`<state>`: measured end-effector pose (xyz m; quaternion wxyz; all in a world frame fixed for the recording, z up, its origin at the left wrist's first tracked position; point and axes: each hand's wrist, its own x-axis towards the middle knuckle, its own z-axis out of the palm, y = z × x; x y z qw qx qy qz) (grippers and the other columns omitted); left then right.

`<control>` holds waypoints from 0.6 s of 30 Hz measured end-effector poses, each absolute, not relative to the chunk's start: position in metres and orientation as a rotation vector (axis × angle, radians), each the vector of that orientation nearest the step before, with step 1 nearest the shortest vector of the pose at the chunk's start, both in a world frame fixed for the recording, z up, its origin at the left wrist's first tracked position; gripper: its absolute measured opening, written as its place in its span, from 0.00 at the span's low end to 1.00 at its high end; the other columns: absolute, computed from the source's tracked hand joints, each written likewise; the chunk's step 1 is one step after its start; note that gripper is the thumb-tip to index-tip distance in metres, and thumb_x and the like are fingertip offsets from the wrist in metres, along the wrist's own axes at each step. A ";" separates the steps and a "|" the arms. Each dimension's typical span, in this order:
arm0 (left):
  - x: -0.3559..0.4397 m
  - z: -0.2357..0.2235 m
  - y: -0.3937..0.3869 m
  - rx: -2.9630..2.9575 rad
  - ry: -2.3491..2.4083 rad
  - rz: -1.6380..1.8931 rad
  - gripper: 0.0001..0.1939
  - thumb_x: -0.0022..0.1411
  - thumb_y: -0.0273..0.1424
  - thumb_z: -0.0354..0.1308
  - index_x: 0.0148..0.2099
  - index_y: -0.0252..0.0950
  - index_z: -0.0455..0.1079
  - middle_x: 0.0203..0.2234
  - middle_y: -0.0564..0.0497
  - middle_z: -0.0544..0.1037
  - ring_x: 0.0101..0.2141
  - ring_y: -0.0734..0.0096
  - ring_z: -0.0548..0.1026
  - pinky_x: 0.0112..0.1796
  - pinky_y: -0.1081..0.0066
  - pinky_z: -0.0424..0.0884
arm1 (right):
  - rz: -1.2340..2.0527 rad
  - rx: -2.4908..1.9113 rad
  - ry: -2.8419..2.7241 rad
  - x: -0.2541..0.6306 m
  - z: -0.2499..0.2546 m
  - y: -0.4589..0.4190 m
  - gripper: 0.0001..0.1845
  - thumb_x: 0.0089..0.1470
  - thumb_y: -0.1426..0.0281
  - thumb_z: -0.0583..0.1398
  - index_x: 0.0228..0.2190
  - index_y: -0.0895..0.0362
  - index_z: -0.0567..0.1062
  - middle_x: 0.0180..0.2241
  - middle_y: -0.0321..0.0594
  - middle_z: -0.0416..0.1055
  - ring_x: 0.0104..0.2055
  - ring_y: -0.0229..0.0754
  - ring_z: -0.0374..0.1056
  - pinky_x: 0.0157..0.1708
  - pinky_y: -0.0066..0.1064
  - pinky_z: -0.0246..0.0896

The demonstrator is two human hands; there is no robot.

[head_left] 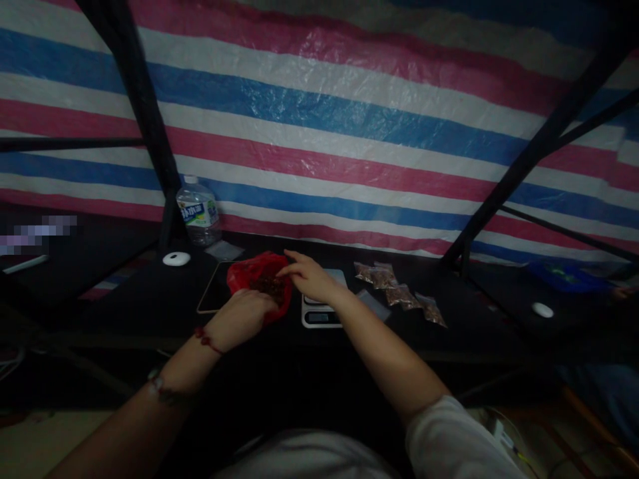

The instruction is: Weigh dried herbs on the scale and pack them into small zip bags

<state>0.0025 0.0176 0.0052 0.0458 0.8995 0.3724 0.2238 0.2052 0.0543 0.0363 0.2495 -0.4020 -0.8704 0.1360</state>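
Observation:
A red plastic bag [238, 273] stands open on the black table, with small brown dried pieces [272, 286] inside. My left hand [245, 315] reaches over the bag's near rim, and its fingertips are hidden among the pieces. At the right rim is my right hand [310, 276], fingers stretched and apart, with fingertips over the bag's opening. Partly beneath my right hand and forearm lies a white digital scale [322, 319]. Several small clear packets of brown pieces [399, 295] lie to the right of the scale, near an empty flat clear bag [374, 305].
Left of the red bag lies a dark tablet-like panel [212, 293]. Behind it are a clear plastic bottle [200, 213], flat clear bags [224, 250] and a white rounded object [176, 259]. A blue tray-like item [564, 275] sits far right. Dark metal posts [150, 113] frame the table.

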 end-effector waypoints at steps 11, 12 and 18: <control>-0.063 0.018 0.013 2.689 1.242 1.379 0.10 0.50 0.21 0.48 0.24 0.38 0.67 0.26 0.50 0.75 0.36 0.63 0.73 0.44 0.60 0.66 | 0.503 -1.301 -2.560 0.189 0.039 0.112 0.15 0.55 0.71 0.55 0.35 0.64 0.80 0.28 0.41 0.76 0.28 0.36 0.67 0.30 0.26 0.56; -0.067 0.020 0.013 2.620 1.286 1.505 0.09 0.51 0.22 0.48 0.24 0.37 0.67 0.25 0.51 0.74 0.34 0.64 0.72 0.41 0.62 0.67 | 0.489 -1.289 -2.493 0.192 0.043 0.110 0.14 0.54 0.72 0.55 0.35 0.64 0.80 0.28 0.41 0.76 0.28 0.36 0.67 0.30 0.26 0.57; -0.075 0.022 0.026 2.258 1.496 1.753 0.07 0.52 0.23 0.50 0.26 0.36 0.67 0.30 0.52 0.75 0.36 0.66 0.73 0.44 0.63 0.70 | 0.408 -1.330 -2.297 0.204 0.057 0.092 0.19 0.46 0.80 0.55 0.37 0.58 0.81 0.38 0.40 0.78 0.39 0.39 0.72 0.40 0.26 0.62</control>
